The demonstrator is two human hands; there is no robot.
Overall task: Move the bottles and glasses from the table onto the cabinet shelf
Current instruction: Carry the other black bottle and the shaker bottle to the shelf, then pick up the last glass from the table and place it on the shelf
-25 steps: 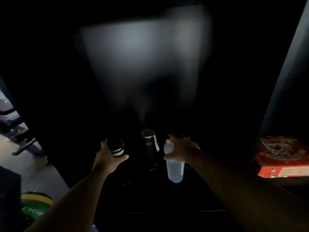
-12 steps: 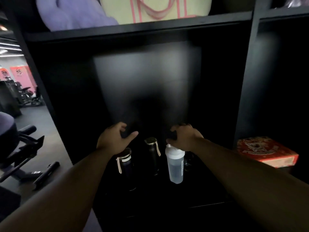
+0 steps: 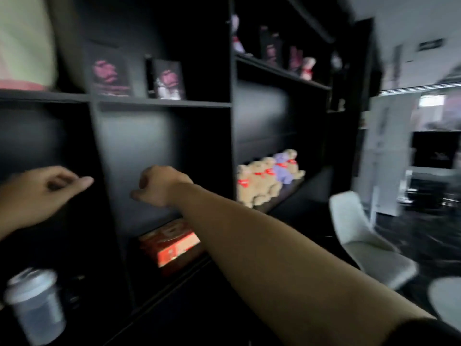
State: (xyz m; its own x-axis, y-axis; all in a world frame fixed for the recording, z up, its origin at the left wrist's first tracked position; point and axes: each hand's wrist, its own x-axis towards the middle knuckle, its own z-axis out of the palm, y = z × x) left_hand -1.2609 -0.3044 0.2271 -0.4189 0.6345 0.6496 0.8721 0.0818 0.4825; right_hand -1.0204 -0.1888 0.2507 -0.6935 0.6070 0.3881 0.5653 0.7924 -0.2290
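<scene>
The frame was motion-blurred. The translucent shaker bottle [image 3: 33, 305] stood at the lower left, inside a compartment of the black cabinet [image 3: 159, 104], well below both hands and touching neither. The left hand [image 3: 42, 193] hung in front of that compartment, fingers loosely curled, thumb extended rightward, holding nothing. The right hand [image 3: 162, 184] was positioned in front of the adjacent compartment, fingers curled into a loose fist, also empty. A red box [image 3: 172, 243] lay on the shelf below the right forearm. A row of plush bears [image 3: 267, 176] occupied the next compartment to the right. A white chair [image 3: 369, 240] stood beside the cabinet.
</scene>
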